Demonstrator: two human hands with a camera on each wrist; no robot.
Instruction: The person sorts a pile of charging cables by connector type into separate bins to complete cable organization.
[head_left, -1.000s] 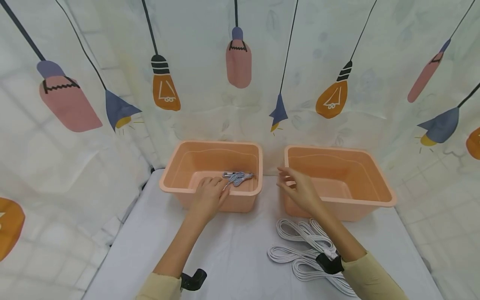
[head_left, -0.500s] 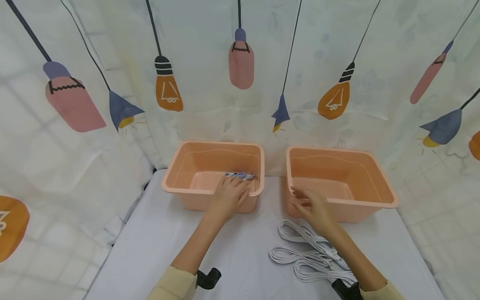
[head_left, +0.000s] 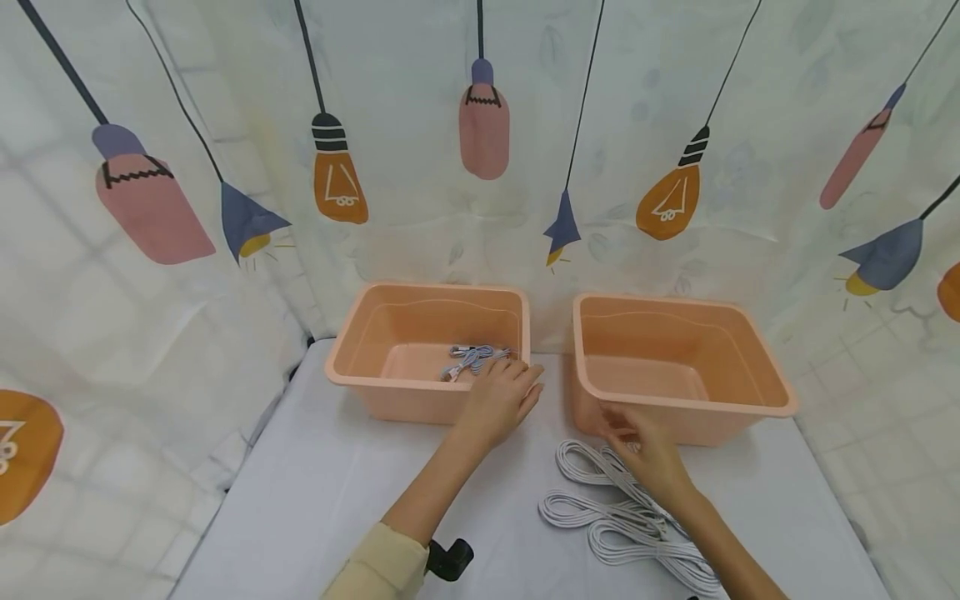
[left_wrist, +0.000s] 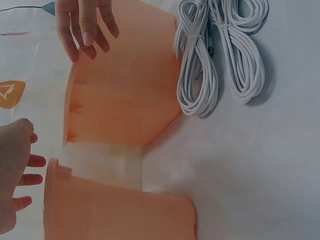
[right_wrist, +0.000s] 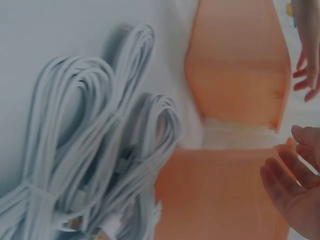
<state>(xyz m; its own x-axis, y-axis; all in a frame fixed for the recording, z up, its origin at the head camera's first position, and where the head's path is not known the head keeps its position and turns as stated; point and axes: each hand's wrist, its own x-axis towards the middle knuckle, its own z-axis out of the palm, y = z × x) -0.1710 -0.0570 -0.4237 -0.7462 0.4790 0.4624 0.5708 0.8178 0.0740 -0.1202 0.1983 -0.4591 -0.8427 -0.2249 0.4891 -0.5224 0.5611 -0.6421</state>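
I've now got the left hand (head_left: 501,400) clear of the blue-grey cable (head_left: 474,357) near the left bin (head_left: 408,402)'s right edge, right hand (head_left: 654,460) lower by the white bundles (head_left: 647,546), both loose-fingered and empty, so that cable looks settled.

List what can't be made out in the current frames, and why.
- Head: part of the white cords, behind the right forearm, which the bottom edge cuts off.
- Head: left bin's front right corner, behind the left hand.
- Head: small cord bundle's plug types; too small.
- Left wrist: insides of left bin and right bin, hidden by their walls.
- Right wrist: white cords' plugs, blurred.
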